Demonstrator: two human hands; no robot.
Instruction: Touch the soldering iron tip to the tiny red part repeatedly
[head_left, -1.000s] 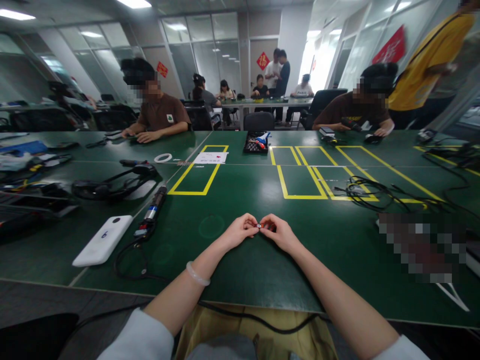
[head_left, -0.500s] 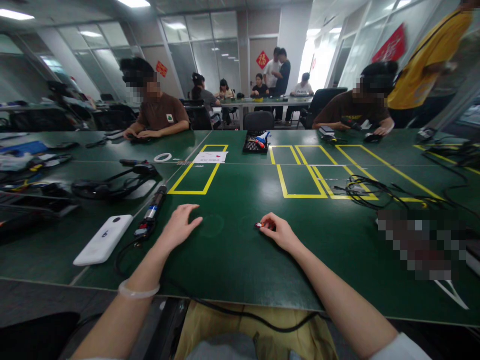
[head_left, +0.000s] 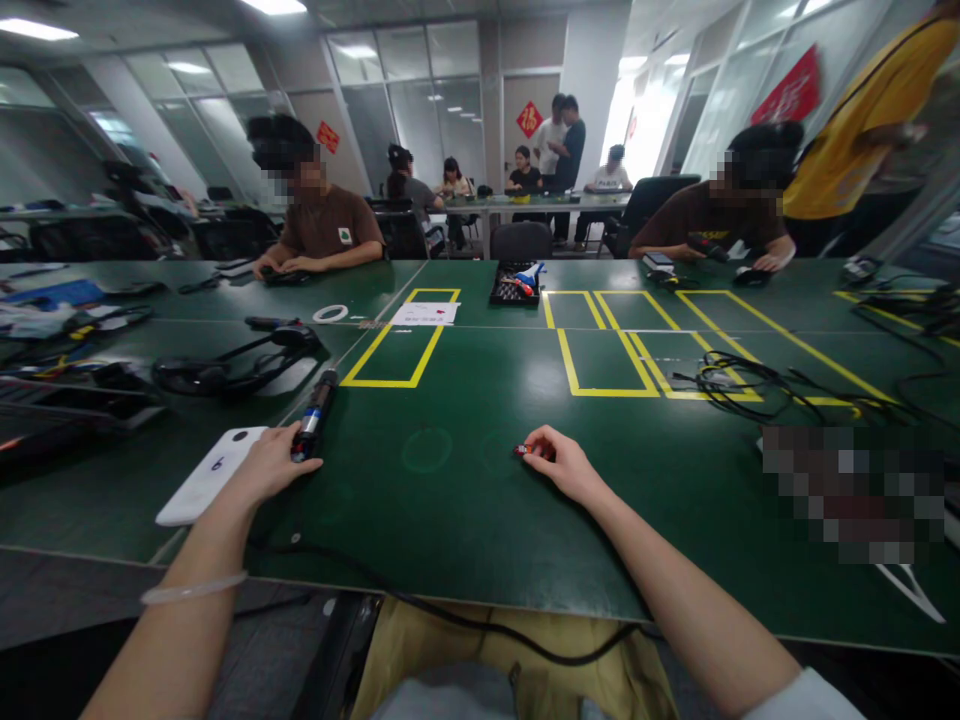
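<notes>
Green tabletop (head_left: 450, 520) beneath, pinching one small red part (head_left: 522, 450) with the right hand (head_left: 561, 466); curving the left hand (head_left: 268, 462) around one cylindrical tool (head_left: 314, 412), cannot tell whether gripped; one white slab (head_left: 202, 485) just left of that hand.

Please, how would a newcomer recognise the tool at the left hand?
On the green table, find the left hand. The tool extends beyond it: a slim, dark cylinder with a silver section, unlike the flat white object nearby.

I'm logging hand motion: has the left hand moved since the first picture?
Yes, leftward: the left hand went from right of the leftmost yellow tape outline to left of it.
</notes>
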